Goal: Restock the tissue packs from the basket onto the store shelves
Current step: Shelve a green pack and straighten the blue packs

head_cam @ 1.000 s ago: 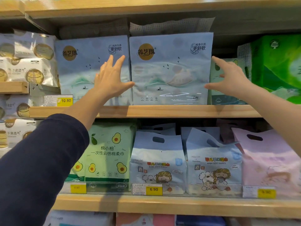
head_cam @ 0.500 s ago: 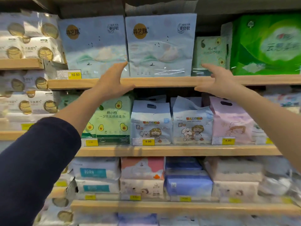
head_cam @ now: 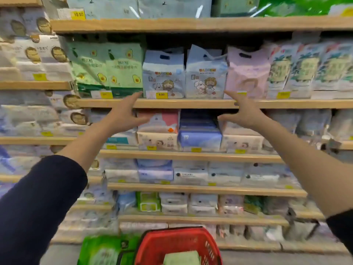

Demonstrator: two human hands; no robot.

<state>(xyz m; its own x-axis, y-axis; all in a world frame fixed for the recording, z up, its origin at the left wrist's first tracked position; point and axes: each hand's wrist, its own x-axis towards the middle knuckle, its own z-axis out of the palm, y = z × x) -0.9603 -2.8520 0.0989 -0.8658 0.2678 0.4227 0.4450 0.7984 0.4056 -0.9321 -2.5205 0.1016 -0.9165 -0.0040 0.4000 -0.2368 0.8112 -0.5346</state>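
Both my hands hang empty in front of the wooden store shelves (head_cam: 183, 103), fingers spread. My left hand (head_cam: 125, 113) is level with the shelf edge below the green avocado packs (head_cam: 114, 69). My right hand (head_cam: 242, 111) is at the same height, below a pink pack (head_cam: 248, 71). Between them on the shelf stand two blue baby-wipe packs (head_cam: 164, 75). At the bottom, a red basket (head_cam: 152, 243) holds a pale green tissue pack (head_cam: 181, 258). A large green tissue pack (head_cam: 107, 251) lies left of the basket.
Several shelf levels are filled with white, blue and pink tissue packs, with yellow price tags (head_cam: 161, 94) on the edges. The blue-grey packs (head_cam: 137, 6) sit on the top shelf. A second shelving bay stands at the left.
Both hands have come off the blue-grey packs on the top shelf and dropped about one shelf lower. The view has tilted down, bringing the red basket into sight.
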